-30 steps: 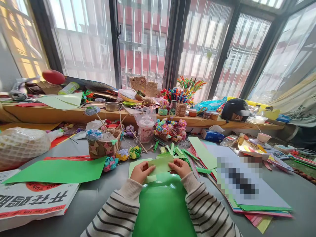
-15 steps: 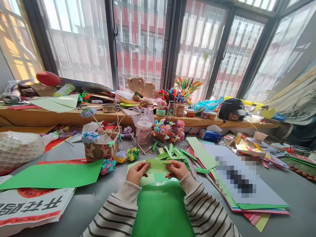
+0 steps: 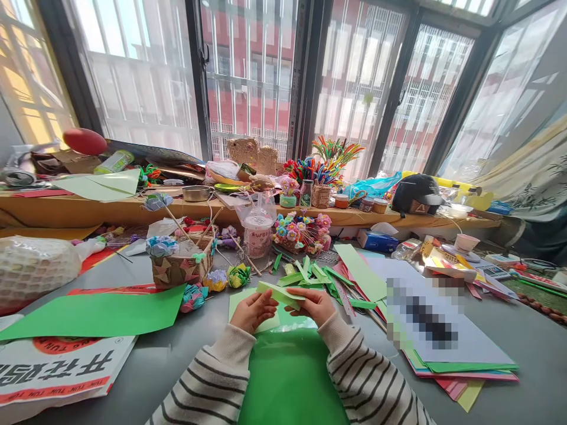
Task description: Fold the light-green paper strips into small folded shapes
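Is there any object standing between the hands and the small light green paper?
Nothing visible stands in the way: the left hand and the right hand both hold the light green paper directly. The green paper strips lie beyond the right hand, not between.

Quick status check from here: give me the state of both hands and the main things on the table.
Left hand: closed on pale green paper
Right hand: closed on its other end
Pale green paper: held up, tilted, seemingly folded
Green strips: loosely heaped
Large green sheet: lying partly over printed bag
Paper stack: uneven, edges spread
Drink cup: upright
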Available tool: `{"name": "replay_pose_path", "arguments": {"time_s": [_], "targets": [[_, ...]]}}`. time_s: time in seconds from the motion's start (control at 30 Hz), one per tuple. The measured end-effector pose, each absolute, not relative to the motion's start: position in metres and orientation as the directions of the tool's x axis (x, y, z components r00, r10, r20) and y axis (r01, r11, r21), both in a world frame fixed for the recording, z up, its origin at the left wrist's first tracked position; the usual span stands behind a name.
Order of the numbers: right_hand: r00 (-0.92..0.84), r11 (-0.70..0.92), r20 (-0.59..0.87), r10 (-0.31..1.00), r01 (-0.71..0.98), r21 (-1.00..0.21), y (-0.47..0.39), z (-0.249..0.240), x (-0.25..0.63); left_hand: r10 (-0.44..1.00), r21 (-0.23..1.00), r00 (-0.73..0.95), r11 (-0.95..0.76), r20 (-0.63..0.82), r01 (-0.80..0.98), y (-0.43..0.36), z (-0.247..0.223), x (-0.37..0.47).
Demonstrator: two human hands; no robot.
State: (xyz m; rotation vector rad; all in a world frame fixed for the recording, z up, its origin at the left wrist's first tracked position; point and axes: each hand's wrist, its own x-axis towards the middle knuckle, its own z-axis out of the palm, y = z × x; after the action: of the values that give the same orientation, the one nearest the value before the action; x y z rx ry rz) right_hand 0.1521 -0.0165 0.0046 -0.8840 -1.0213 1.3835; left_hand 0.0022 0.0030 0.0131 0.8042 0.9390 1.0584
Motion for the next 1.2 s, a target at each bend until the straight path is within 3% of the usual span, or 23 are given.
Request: {"name": "replay_pose_path", "arguments": {"time_s": [0.13,0.3,0.47,0.57,0.77,1.2], "targets": [[-0.097,0.048,0.082,0.992,-0.31,-0.95,-0.018,0.003,0.147,0.959,0.937,0.255,0.199,-0.125,-0.287,0.002,0.005,0.007],[-0.173,0.059,0.1,0.98,-0.226,-0.972,-0.019,-0.001,0.146,0.995,0.991,0.104,0.019,-0.005,-0.132,0.004,0.003,0.003],[-0.199,0.092,0.112,0.974,-0.104,-0.99,-0.02,0.004,0.151,0.997,0.999,0.057,-0.047,0.046,0.002,0.006,0.006,-0.002],[-0.124,0.086,0.1,0.987,-0.109,-0.99,-0.019,0.007,0.154,0.988,0.991,0.145,-0.062,0.045,0.115,0.002,0.007,0.001],[-0.082,0.14,0.137,0.987,0.033,-0.99,-0.017,0.002,0.149,0.866,0.964,0.5,-0.13,-0.004,0.233,-0.005,0.004,0.008],[-0.042,0.106,0.107,0.993,-0.011,-0.994,-0.018,0.005,0.146,0.829,0.972,0.558,-0.097,-0.039,0.213,-0.005,0.003,0.007]]}}
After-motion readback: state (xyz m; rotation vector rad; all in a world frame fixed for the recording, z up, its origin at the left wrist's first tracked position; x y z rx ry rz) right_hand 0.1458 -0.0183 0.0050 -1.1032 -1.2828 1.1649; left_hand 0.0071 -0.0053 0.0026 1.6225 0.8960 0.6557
